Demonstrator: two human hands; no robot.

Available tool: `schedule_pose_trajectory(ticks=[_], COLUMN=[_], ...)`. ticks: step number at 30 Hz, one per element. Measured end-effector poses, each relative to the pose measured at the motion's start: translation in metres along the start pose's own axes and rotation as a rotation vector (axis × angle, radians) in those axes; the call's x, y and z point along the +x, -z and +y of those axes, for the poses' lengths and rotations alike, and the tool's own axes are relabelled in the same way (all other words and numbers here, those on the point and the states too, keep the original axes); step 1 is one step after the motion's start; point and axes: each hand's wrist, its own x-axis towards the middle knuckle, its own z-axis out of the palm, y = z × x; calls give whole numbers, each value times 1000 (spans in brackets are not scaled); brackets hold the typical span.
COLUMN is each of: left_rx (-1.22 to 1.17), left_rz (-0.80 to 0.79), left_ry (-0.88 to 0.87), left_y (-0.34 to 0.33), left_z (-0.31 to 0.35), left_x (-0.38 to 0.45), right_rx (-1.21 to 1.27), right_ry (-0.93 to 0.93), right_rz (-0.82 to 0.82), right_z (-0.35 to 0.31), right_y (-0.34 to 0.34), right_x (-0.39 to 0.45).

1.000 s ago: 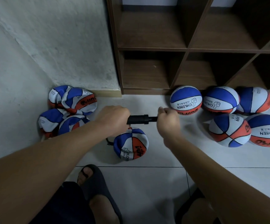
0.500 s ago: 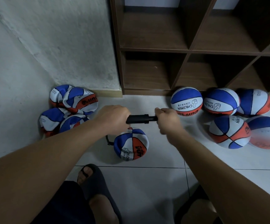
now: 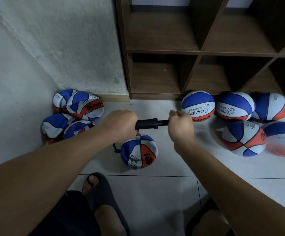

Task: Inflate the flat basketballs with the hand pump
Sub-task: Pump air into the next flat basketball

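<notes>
A black hand pump (image 3: 151,124) lies level between my hands above the floor. My left hand (image 3: 120,124) grips its barrel and my right hand (image 3: 180,124) grips the handle end. Below it a half-flat blue, white and orange basketball (image 3: 139,152) rests on the tiles, with a short black hose (image 3: 115,148) running to its left side. Several flat balls (image 3: 73,114) are heaped in the corner on the left. Several round, inflated balls (image 3: 237,121) lie on the right.
A dark wooden cubby shelf (image 3: 198,51) stands behind the inflated balls, against a rough white wall (image 3: 53,48). My feet in dark slippers (image 3: 101,189) are on the tiled floor just below the ball being pumped.
My right hand slid left toward the barrel, then back right a little; the pump rod shows slightly longer now. The left hand and the ball stay put.
</notes>
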Motion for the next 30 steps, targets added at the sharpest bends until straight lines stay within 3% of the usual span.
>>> schedule_pose_trajectory(ticks=[10,16,21,25,30], left_rx=[14,-15,-7,-3,32], left_rz=[8,-8,27,48,54], left_ry=[-56,-37,8,-13,-35], left_y=[-3,0,4,-2,-7], left_z=[3,-9,-27,-10,2], left_x=[1,0,0,-1,2], right_rx=[-9,17,98,34,-61], right_ry=[-26,-135,-216,-86,16], right_rz=[-97,-293,-137,-37,-35], right_z=[4,4,-1,-2,-2], right_y=[-17,6,53,43,9], right_x=[-4,23,51,37,8])
